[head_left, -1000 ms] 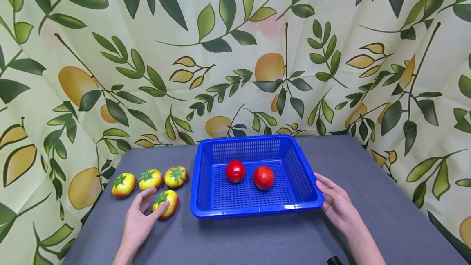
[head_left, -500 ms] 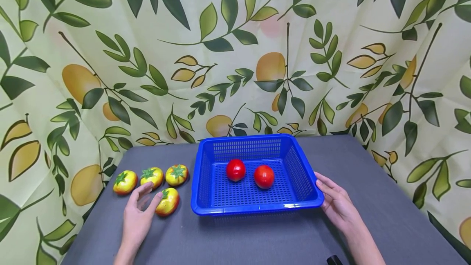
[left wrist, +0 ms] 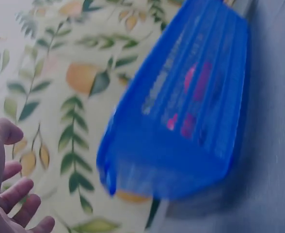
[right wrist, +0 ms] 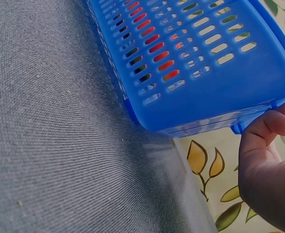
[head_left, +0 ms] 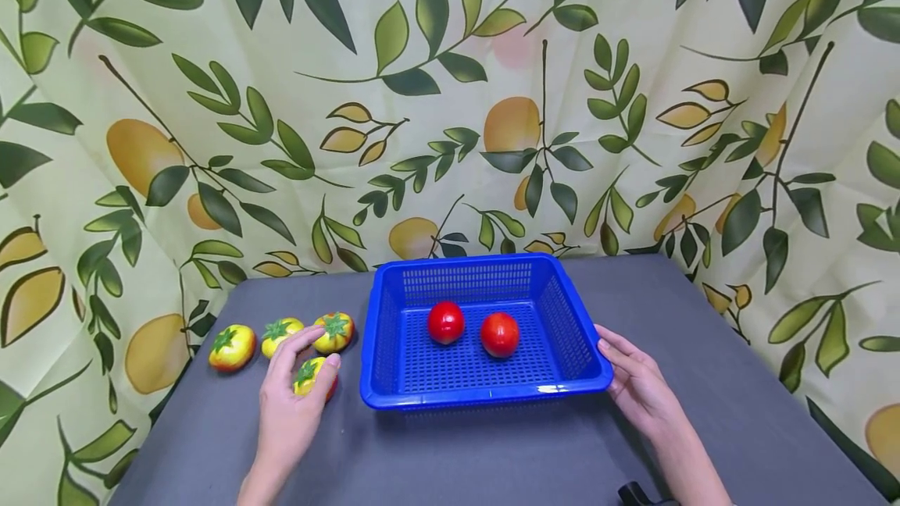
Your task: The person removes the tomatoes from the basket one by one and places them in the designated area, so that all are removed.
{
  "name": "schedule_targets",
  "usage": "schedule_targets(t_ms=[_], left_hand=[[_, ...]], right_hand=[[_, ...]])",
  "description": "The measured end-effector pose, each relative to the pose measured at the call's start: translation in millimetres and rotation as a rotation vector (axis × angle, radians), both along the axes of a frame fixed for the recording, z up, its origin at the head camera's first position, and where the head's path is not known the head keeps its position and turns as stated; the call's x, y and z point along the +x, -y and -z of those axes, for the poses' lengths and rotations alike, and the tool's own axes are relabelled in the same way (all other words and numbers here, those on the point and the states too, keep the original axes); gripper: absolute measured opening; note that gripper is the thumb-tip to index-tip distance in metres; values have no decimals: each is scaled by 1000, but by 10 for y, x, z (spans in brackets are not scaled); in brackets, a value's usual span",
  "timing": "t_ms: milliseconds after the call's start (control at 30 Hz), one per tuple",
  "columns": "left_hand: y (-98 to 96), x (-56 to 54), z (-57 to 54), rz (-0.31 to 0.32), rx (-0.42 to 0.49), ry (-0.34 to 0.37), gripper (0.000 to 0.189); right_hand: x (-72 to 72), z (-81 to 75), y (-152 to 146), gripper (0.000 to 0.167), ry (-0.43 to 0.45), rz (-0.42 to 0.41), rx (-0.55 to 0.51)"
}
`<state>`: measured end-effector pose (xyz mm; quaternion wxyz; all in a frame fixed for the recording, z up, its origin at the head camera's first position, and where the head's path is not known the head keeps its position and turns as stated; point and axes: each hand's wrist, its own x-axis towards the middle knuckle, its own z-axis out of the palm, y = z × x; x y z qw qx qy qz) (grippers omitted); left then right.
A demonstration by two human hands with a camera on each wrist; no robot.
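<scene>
My left hand (head_left: 290, 404) hovers over the front yellow-red fruit (head_left: 307, 378), its thumb and fingers spread apart and overlapping that fruit in the head view. Three similar fruits with green leafy tops lie behind: a left one (head_left: 232, 347), a middle one (head_left: 276, 336) partly hidden by my fingers, and a right one (head_left: 334, 334). In the left wrist view nothing is between the loosely bent fingers (left wrist: 17, 194). My right hand (head_left: 643, 385) grips the blue basket (head_left: 485, 398) by its right rim. Inside it lie two glossy red round fruits, one left (head_left: 446, 322), one right (head_left: 500, 335).
Grey cloth covers the table (head_left: 450, 459). A leaf-and-fruit printed curtain (head_left: 450, 100) surrounds its back and sides. At the bottom edge, near my right forearm, part of a black object (head_left: 635, 495) shows.
My left hand first drew its thumb back from the front fruit, then moved right and forward over it. My right hand stays on the basket rim, and the red fruits keep their places.
</scene>
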<state>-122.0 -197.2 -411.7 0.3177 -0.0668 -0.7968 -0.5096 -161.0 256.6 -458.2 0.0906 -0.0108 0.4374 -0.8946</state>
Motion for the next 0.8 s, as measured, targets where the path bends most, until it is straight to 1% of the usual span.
schedule_targets(t_ms=[67, 133, 200, 267, 367, 500, 567, 700, 800], left_hand=[[-98, -7, -52, 28, -41, -14, 41], [-208, -29, -102, 66, -63, -24, 41], [-330, -57, -151, 110, -81, -7, 40], [-462, -104, -188, 169, -96, 22, 40], [-672, -183, -224, 273, -126, 99, 40], [-917, -319, -208, 411, -165, 180, 44], [-1011, -390, -180, 469, -190, 202, 46], [-1160, -534, -135, 555, -227, 231, 49], [-1243, -633, -95, 585, -249, 254, 50]], right_hand=[[-1, -4, -4, 28, 1, -4, -5], [-1, -10, -9, 29, 4, -9, -12], [0, -12, -15, 29, 7, -13, -19], [4, -14, -18, 29, 13, -9, -22], [9, -20, -26, 28, 20, 3, -21], [9, -33, -28, 28, 38, 6, -17], [5, -34, -27, 28, 42, 2, -17], [5, -28, -24, 28, 48, -2, -19], [9, -21, -19, 28, 48, -7, -19]])
